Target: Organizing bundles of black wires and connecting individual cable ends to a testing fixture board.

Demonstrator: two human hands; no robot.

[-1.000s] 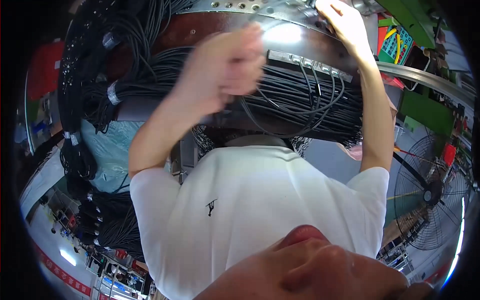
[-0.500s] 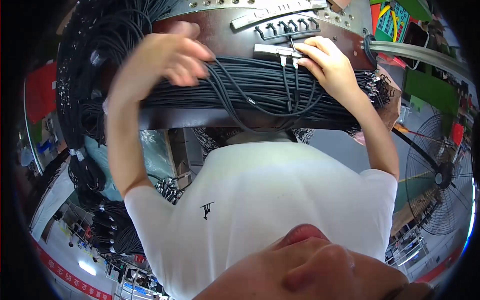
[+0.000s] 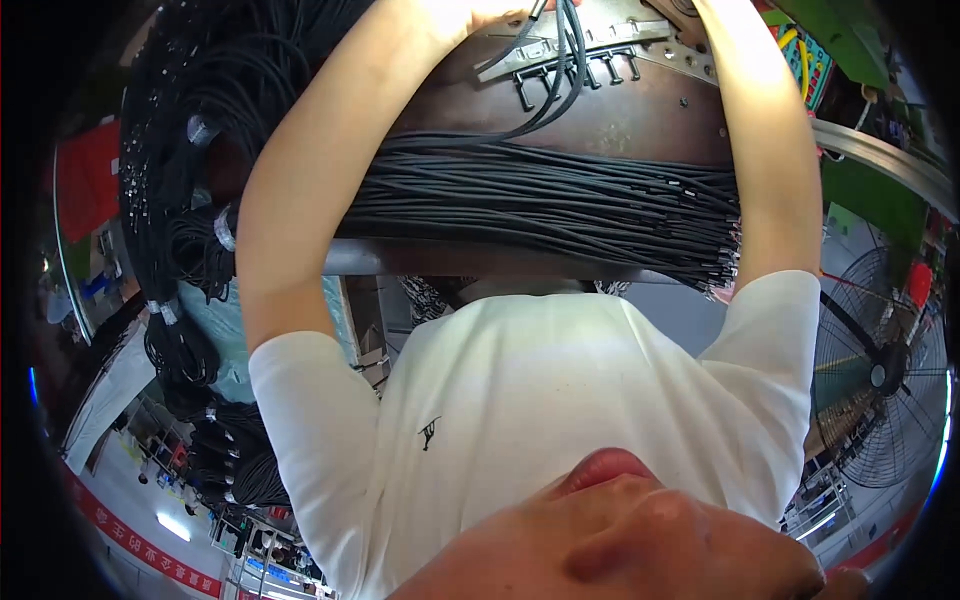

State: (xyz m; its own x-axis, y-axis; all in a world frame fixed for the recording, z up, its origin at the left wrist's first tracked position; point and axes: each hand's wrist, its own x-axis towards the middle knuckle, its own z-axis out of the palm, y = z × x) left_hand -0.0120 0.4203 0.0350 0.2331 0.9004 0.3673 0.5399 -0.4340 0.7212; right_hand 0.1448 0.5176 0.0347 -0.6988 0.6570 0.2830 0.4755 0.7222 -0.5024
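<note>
My left hand (image 3: pixel 492 12) is at the top edge, cut off by it, with its visible fingers closed on looped black cables (image 3: pixel 572 60). The cables hang from it and curve down to the left over the table. My right forearm (image 3: pixel 772 150) reaches up past the top right edge, and its hand is out of the picture. Between the arms lie a grey metal bar (image 3: pixel 625 36) and a black rack with several small pegs (image 3: pixel 597 72). Below them a thick bundle of black cables (image 3: pixel 520 195) lies across the dark table (image 3: pixel 640 125).
More black cable coils (image 3: pixel 245 85) hang and lie at the left, one with a clear band (image 3: pixel 222 230). A perforated metal plate (image 3: pixel 690 55) is at the back right. A green tray (image 3: pixel 850 45) stands beyond my right arm. At the right is a large fan (image 3: pixel 878 375).
Both hands have moved up and away from me, carrying the looped cables off the bundle. The grey block with cable plugs, under my right hand before, is no longer in the picture.
</note>
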